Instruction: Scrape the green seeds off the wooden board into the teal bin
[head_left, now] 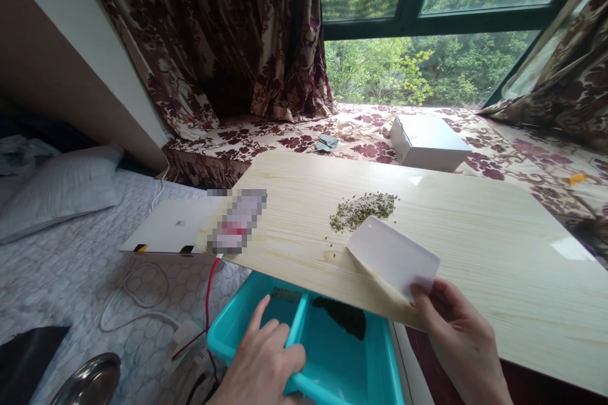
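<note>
My right hand grips a thin white plastic scraper by its near corner, thumb on top. The scraper is tilted over the wooden board, its far corner beside a pile of small greenish grains, which look like mung beans. A few loose grains lie near its left edge. My left hand is over a turquoise two-compartment bin, index finger stretched toward the left compartment, other fingers loosely bent. Several grains show in that compartment; a dark mass of grains lies in the right one.
A blurred-out phone with a red cable lies at the board's left end. Beyond the board stands a white box on the patterned window seat. A white carton, power strip and metal bowl are on the bed.
</note>
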### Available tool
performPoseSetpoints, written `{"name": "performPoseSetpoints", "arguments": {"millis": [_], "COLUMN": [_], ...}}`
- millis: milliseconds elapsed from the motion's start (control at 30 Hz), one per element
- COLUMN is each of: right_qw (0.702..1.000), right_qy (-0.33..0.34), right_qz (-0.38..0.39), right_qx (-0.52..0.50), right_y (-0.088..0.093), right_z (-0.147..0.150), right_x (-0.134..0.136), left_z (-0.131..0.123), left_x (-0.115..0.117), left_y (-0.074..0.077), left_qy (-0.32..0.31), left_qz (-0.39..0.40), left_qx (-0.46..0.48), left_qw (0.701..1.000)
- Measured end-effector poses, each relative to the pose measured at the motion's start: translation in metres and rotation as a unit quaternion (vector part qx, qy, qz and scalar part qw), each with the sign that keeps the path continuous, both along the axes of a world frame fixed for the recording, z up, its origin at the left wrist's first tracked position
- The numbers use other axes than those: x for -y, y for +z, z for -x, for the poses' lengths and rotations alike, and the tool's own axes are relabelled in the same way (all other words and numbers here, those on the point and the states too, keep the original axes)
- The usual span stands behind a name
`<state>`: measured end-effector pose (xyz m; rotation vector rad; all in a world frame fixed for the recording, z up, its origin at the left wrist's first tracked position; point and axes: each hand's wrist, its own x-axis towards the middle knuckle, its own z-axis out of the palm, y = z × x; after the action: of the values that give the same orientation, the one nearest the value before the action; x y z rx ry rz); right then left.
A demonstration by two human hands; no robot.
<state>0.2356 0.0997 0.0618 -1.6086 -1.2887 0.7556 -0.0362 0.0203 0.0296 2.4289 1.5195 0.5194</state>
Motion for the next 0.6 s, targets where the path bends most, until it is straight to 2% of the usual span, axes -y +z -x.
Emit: {"name": "performPoseSetpoints", "arguments": {"millis": [133, 300, 433, 600], "right_qw": [0.999, 0.994, 0.992, 0.983], "right_qy": [0.042, 0.096, 0.125, 0.181], "right_qz": [-0.033, -0.039, -0.023, -0.015], "right_qx": [0.006, 0.026, 0.028, 0.018], "right_y": [0.001, -0.008, -0.01, -0.002], "right_z": [0.013, 0.03, 0.029, 0.027], "right_x": [-0.02, -0.039, -0.034, -0.013], "left_z": [0.001, 0.003, 0.007, 0.016], "left_x": [-0.001, 0.0, 0.001, 0.003], "left_y": [0.002, 0.009, 0.014, 0.027], "left_qy": [0.01, 0.017, 0.024, 0.045], "left_qz": [0.004, 0.0, 0.025, 0.071], "left_qx": [-0.006, -0.014, -0.021, -0.054], "left_qw": [1.0, 1.0, 0.999, 0.995]}}
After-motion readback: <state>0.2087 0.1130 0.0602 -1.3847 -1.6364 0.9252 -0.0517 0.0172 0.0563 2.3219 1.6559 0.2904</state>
